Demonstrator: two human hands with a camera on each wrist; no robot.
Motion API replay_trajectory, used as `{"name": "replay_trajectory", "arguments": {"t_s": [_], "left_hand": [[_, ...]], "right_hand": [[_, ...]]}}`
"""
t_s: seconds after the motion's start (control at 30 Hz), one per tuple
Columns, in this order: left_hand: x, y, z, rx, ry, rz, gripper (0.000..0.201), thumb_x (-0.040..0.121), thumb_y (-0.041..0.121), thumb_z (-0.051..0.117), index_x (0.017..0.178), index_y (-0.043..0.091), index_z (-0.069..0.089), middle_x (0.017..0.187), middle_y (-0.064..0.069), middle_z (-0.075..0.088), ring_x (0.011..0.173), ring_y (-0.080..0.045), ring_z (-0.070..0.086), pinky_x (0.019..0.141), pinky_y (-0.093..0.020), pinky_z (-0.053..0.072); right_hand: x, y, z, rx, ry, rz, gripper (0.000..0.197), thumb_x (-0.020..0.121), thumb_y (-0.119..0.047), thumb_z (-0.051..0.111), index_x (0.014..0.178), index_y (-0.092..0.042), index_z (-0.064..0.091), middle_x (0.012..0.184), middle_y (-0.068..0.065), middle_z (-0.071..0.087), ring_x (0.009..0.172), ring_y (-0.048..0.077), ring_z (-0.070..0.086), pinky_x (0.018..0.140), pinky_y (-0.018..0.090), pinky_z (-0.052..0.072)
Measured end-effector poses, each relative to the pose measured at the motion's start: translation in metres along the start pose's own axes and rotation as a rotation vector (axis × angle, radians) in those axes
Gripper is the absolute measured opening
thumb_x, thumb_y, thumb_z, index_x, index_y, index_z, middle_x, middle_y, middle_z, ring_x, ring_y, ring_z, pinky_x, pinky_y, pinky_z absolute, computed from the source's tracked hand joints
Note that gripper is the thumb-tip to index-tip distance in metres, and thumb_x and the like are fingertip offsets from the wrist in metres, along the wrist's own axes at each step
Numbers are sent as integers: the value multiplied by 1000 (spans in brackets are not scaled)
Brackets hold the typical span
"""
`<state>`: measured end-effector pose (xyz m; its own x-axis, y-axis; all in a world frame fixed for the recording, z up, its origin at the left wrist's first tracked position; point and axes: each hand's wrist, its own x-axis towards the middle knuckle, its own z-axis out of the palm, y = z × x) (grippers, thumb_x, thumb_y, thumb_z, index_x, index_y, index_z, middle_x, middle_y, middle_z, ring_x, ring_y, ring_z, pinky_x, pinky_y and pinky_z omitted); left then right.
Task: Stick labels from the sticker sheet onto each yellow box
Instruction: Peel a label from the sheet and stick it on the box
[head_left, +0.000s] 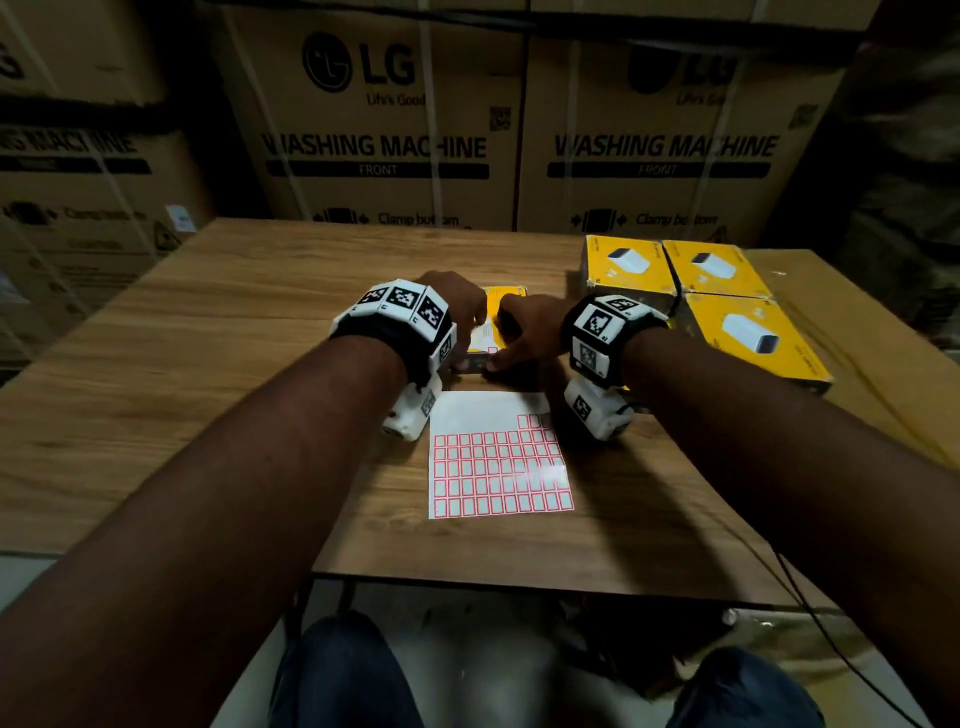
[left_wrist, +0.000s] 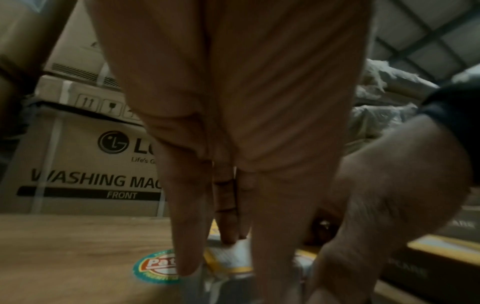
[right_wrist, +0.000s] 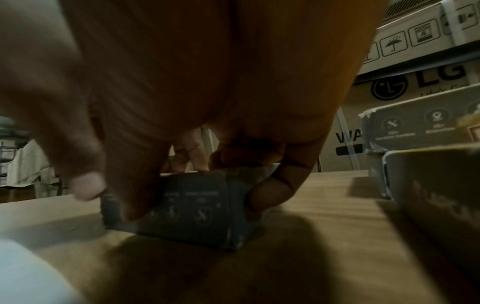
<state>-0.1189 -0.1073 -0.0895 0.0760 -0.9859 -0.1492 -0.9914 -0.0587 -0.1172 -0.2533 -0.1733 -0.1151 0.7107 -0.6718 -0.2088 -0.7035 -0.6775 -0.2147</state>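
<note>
There, the right hand (head_left: 524, 332) gripped the small yellow box (head_left: 501, 325) by its sides, while the left hand's (head_left: 460, 312) straight fingers (left_wrist: 187, 236) pressed its top, beyond the sticker sheet (head_left: 496, 462).

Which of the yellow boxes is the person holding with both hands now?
The small yellow box just beyond the sticker sheet, between the left hand and right hand. The three other boxes sit untouched at the right.
</note>
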Motion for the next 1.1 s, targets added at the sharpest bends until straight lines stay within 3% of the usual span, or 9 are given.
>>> {"name": "replay_trajectory", "arguments": {"t_s": [0.13,0.37,0.53,0.7,0.8,0.87,0.93,1.03,1.1], "left_hand": [[6,1,6,-37,40,-25,61,76,64,67,122,24,61,119,2,66,110,-22,61,81,-27,43],[10,7,11,-48,137,-117,60,65,71,71,100,22,68,100,-2,70,97,-25,64,86,-35,52],[7,4,2,-75,100,-132,36,66,48,84,92,29,68,97,8,72,99,-16,66,85,-25,48],[4,-5,1,-138,24,-87,31,80,6,72,108,20,69,102,3,73,97,-14,69,86,-23,51],[2,-5,2,-122,27,-58,41,85,5,68,124,16,61,119,-3,67,114,-22,61,82,-25,44],[2,-7,5,-139,-2,-91,40,89,6,65,128,10,58,123,-9,65,115,-25,60,86,-27,46],[-1,-11,10,-149,16,-110,40,87,9,68,125,8,58,123,-9,64,113,-27,60,88,-29,47],[-5,-13,12,-169,42,-108,41,83,17,74,120,9,60,123,-10,63,113,-28,59,89,-30,46],[-8,-11,11,-193,8,-98,32,82,16,74,111,12,62,125,-13,63,114,-29,59,91,-32,47]], "right_hand": [[2,0,2,-15,8,4,53,69,-49,81,99,-21,46,100,1,58,87,20,53,69,30,40],[-1,1,-2,3,-23,-9,65,70,-49,81,115,-13,51,107,3,58,91,19,53,74,29,42],[0,0,0,41,-18,21,57,73,-57,74,105,-19,47,101,-2,54,90,18,52,72,29,39],[-3,-6,-14,19,-110,39,46,76,-37,80,110,-14,58,110,5,64,87,17,56,63,25,45],[-9,-8,-20,-25,-105,56,41,82,-19,75,119,-9,60,116,9,65,87,19,57,57,24,44],[-13,-9,-18,-59,-43,97,41,86,-14,67,124,-7,54,121,11,61,99,25,60,64,30,46],[-16,-10,-12,-48,34,151,43,88,-19,64,126,-5,48,121,17,58,106,33,61,77,34,49],[-12,-14,-8,13,101,206,51,84,-34,68,121,-8,44,117,19,60,101,36,64,88,49,53],[-9,-17,-13,38,51,208,63,82,-38,70,129,-9,39,121,16,60,102,33,63,89,45,53]]}}
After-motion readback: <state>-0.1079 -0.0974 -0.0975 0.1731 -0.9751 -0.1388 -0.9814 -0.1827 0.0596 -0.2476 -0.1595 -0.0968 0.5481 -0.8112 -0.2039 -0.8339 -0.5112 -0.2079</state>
